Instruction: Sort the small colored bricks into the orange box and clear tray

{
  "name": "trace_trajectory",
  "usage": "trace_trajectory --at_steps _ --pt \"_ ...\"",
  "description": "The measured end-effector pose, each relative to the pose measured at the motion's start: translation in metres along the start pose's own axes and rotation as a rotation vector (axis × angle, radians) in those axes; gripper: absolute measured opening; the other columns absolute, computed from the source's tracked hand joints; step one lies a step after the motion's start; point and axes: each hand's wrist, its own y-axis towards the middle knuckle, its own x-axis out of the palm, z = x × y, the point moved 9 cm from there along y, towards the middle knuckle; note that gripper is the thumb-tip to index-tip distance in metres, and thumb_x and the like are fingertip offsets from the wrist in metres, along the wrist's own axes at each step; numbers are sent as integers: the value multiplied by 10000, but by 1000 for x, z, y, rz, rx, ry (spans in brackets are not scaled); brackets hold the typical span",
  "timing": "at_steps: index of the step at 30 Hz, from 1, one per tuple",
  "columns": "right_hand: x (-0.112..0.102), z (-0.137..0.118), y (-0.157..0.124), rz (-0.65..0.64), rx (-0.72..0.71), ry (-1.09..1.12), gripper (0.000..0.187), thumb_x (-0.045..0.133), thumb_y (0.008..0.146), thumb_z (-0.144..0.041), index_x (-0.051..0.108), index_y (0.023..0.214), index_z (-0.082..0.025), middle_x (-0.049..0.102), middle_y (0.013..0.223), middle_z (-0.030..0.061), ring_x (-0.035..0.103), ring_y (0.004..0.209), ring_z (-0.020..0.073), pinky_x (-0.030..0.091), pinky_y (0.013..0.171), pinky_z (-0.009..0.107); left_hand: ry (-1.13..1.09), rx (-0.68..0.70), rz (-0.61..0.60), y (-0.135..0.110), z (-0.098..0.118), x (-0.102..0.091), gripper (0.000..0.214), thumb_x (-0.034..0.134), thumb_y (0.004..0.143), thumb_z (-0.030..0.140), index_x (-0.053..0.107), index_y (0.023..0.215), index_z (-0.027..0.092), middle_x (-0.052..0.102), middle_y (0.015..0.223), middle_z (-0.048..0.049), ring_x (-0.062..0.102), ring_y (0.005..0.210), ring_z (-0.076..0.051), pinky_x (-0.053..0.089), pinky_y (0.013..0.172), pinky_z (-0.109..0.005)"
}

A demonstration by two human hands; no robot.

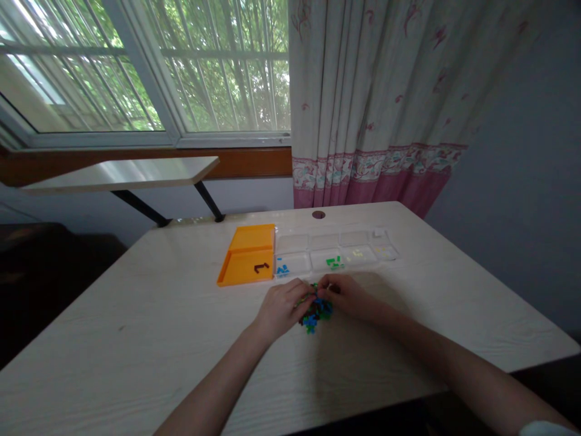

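Observation:
A small heap of tiny blue, green and brown plastic pieces (313,316) lies on the table in front of me. My left hand (285,301) reaches over the heap's left side with thumb and fingertips pinched together. From the right, my right hand (342,292) meets it at the heap's far edge, its fingers curled. Whatever sits between the fingertips of either hand is too small and too covered to name. Behind the hands, open boxes hold sorted pieces: brown ones (261,267), blue ones (282,269), green ones (334,263) and yellow ones (357,254).
An orange open box (226,272) stands left of a row of clear open boxes (297,274) on the pale table (158,321). At the back left, a raised shelf (136,172) rests on black legs. A cable hole (319,215) is near the back edge, before a curtain (345,121).

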Motion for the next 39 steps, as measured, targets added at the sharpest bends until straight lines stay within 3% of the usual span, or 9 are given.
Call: trace_trajectory --at_steps 12,15,19,23,27,39 --pt "-4 0 1 49 -21 21 194 487 822 -326 582 812 -157 557 656 -8 462 544 87 351 489 190 -148 -90 93 1 -7 -6 122 511 819 228 614 851 173 588 686 -15 539 616 -99 425 559 -188" --pt "-16 -6 0 93 -67 -139 189 451 846 -295 579 866 -158 566 710 7 462 562 93 350 504 197 -227 -225 226 -2 -24 -18 106 554 790 242 629 806 170 549 612 6 492 544 -88 391 504 -177" --pt "-24 -5 -1 37 -100 -404 163 457 839 -232 602 873 -165 590 775 32 496 638 113 378 585 217 -263 -394 436 -14 -48 -38 130 591 760 281 632 771 159 515 589 16 450 515 -85 372 488 -184" --pt "-22 3 -2 -58 -91 -530 195 452 837 -209 610 947 -182 611 851 38 538 713 129 401 663 232 -233 -431 540 -22 -54 -53 135 603 753 292 637 795 169 491 596 24 443 523 -84 370 498 -185" --pt "-17 1 -5 -94 -133 -548 241 432 851 -211 606 1018 -208 606 943 41 556 809 149 405 720 245 -195 -393 545 -22 -48 -58 125 596 762 282 644 791 170 507 599 16 453 531 -85 372 499 -187" --pt "-15 3 -4 -107 -109 -551 253 452 844 -227 598 1051 -220 606 924 41 553 781 147 400 702 244 -155 -343 539 -20 -42 -58 118 587 774 270 638 803 167 555 641 -2 473 555 -90 390 520 -197"
